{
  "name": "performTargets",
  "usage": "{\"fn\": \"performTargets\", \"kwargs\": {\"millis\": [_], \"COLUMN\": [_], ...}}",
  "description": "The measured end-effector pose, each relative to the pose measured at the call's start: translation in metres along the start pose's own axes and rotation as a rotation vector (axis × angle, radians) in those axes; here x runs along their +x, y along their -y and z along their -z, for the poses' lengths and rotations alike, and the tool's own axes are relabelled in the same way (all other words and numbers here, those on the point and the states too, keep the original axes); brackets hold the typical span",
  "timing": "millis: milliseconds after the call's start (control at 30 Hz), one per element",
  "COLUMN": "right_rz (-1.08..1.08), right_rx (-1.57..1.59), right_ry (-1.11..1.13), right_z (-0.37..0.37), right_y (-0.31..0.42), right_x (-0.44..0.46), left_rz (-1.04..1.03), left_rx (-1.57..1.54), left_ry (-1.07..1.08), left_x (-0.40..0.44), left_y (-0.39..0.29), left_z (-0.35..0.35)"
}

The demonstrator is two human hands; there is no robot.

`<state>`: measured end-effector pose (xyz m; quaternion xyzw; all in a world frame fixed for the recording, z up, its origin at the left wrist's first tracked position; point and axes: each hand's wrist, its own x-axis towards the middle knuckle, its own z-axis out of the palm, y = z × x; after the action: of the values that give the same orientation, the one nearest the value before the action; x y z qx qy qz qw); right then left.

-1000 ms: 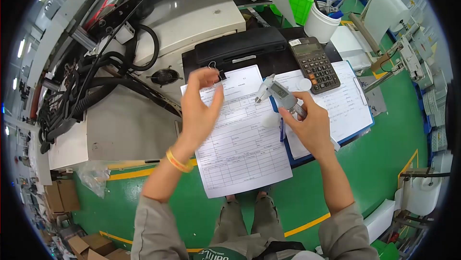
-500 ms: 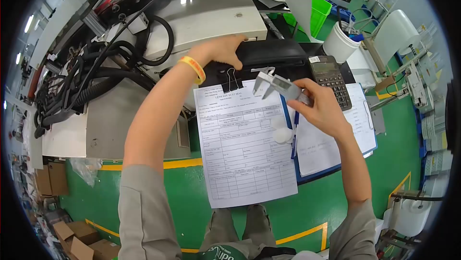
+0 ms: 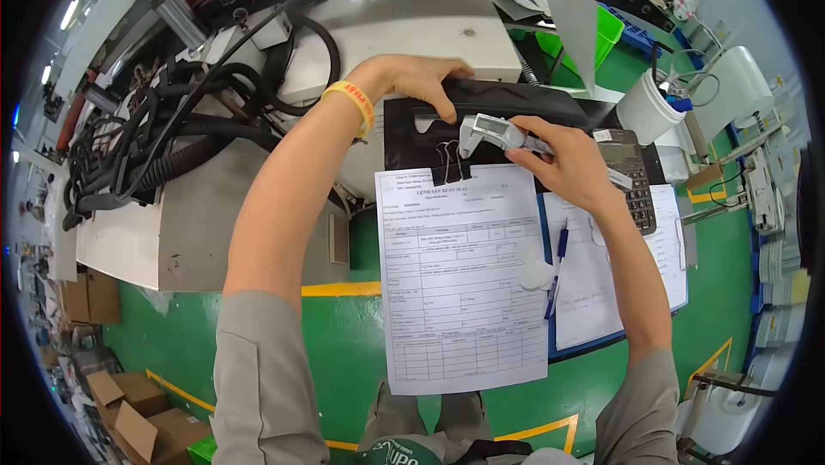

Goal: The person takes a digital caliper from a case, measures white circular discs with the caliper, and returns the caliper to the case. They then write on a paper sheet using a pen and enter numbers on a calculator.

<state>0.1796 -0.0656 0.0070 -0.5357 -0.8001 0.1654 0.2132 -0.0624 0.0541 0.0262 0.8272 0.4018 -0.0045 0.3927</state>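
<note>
Currently the left hand curves at the black case, thumb and fingers apart; whether it grips the case cannot be told. Below lies the printed form, with the calculator to the upper right. The right hand pinches the digital caliper, nearly closed around its body, near the black binder clip at the form's top edge.

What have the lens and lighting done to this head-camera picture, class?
In the head view, straight edges bow and the corners fall to black; small glare spots sit on the machine cover; ceiling lights glow white at left; much of the fine print on the front form is too soft to read.
</note>
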Motion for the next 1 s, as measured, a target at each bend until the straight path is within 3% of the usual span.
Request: {"fn": "performTargets", "kwargs": {"millis": [100,200,367,567,667,800,867,933,1000], "right_rz": [0.053,0.168,0.332,0.354,0.207,0.304,0.535,0.419,0.298], "right_rx": [0.003,0.001,-0.104,-0.220,-0.209,-0.130,-0.115,-0.024,-0.247], "right_ry": [-0.009,-0.164,-0.124,-0.089,0.009,-0.017,-0.126,-0.088,0.103], "right_z": [-0.005,-0.017,-0.035,-0.065,-0.067,-0.063,-0.046,-0.012,0.024], "right_y": [-0.006,-0.016,-0.019,-0.024,-0.016,-0.014,-0.010,0.006,0.012], "right_x": [-0.001,0.008,0.044,0.066,0.061,0.038,0.011,-0.037,-0.075], "left_rz": [-0.018,0.011,-0.018,-0.028,-0.059,-0.122,-0.156,-0.196,-0.223], "left_rx": [0.050,-0.214,-0.277,-0.278,-0.282,-0.119,0.040,0.079,0.238], "left_ry": [0.003,0.039,-0.032,-0.079,-0.064,-0.094,-0.161,-0.213,-0.260], "left_x": [0.007,0.004,0.004,0.002,-0.005,-0.007,-0.009,-0.010,-0.013], "left_y": [0.005,0.002,0.007,0.007,0.003,0.004,0.005,0.010,0.007], "left_z": [0.007,0.016,0.023,0.016,0.010,-0.009,-0.018,-0.029,-0.038]}}
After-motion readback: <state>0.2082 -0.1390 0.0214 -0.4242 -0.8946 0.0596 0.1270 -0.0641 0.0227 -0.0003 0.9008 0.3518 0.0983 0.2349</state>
